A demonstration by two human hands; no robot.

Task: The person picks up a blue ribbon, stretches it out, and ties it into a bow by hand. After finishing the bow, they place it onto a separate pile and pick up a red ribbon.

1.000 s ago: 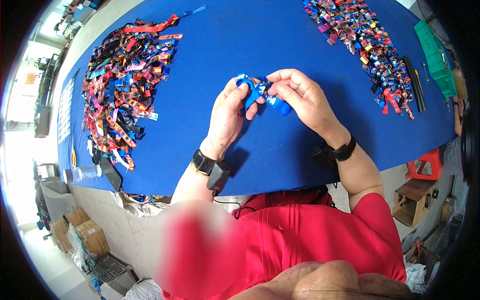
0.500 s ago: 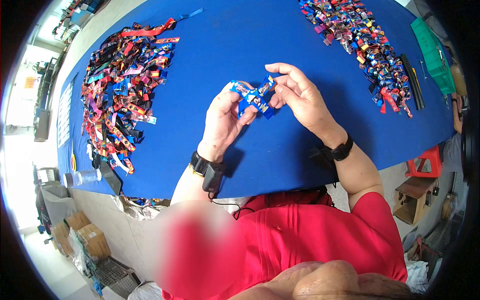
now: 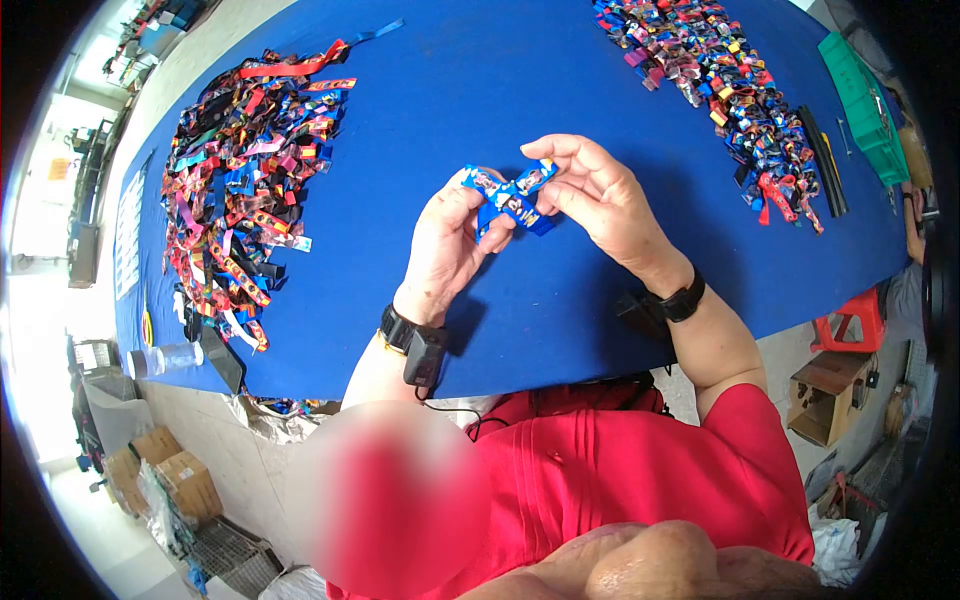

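A blue printed ribbon (image 3: 517, 203), folded into crossing loops like a bow, is held over the middle of the blue table. My left hand (image 3: 443, 232) pinches its left side between thumb and fingers. At the right side, my right hand (image 3: 607, 208) has its thumb and a bent finger closed on the ribbon's edge, while the index finger arches above. Both wrists wear black straps. The fingertips behind the ribbon are hidden.
Loose coloured ribbon strips (image 3: 245, 180) are heaped on the table's left. A long pile of folded ribbon pieces (image 3: 735, 95) lies at the right, beside dark strips (image 3: 822, 160) and a green tray (image 3: 865, 110). A clear jar (image 3: 165, 359) lies near the left front edge.
My right hand has shifted slightly left and down, its fingers closing in on the ribbon. The ribbon's right loop has tilted, and its lower tail has swung right.
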